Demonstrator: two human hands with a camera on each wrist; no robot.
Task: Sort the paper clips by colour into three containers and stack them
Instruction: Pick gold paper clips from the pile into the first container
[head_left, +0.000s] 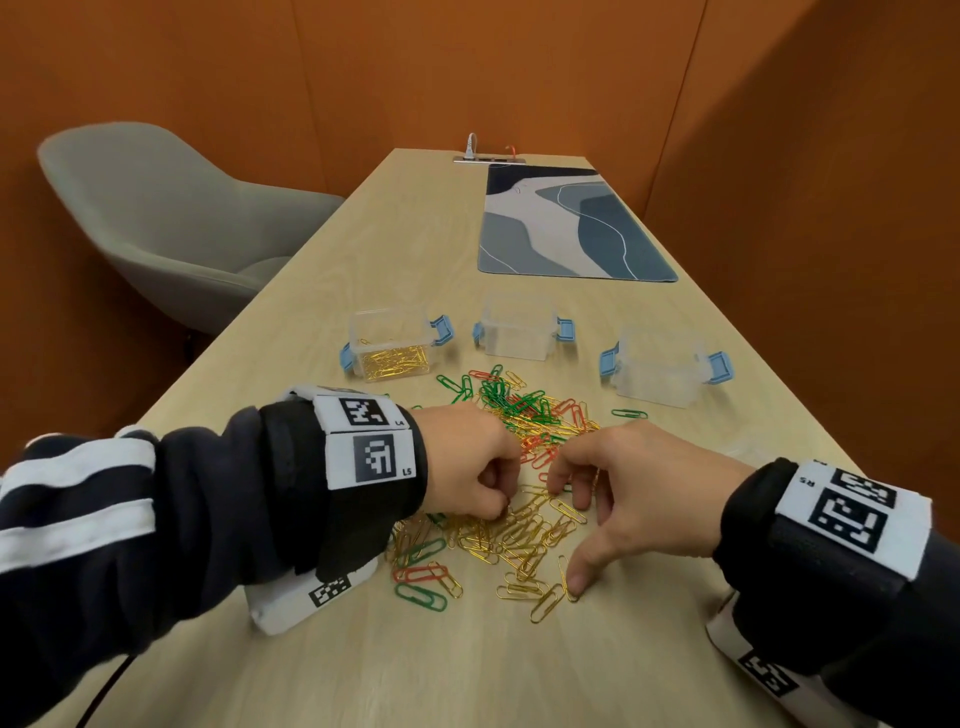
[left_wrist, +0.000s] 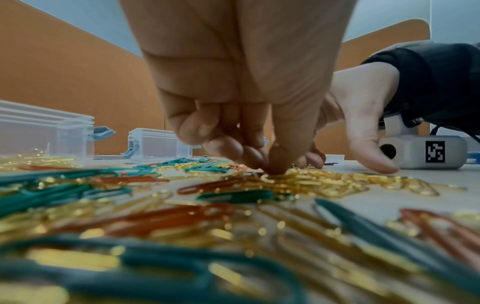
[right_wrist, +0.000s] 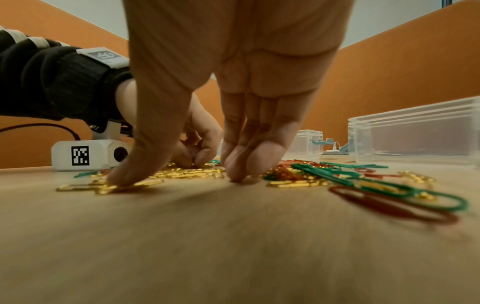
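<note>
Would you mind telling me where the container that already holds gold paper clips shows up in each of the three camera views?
Head: the gold-clip container is upper left of centre, leftmost of three containers.
Left wrist: at the far left edge, gold clips at its foot.
Right wrist: I cannot tell which, if any, of the containers is it.
Shared landmark: the mixed pile of paper clips in front of the containers.
</note>
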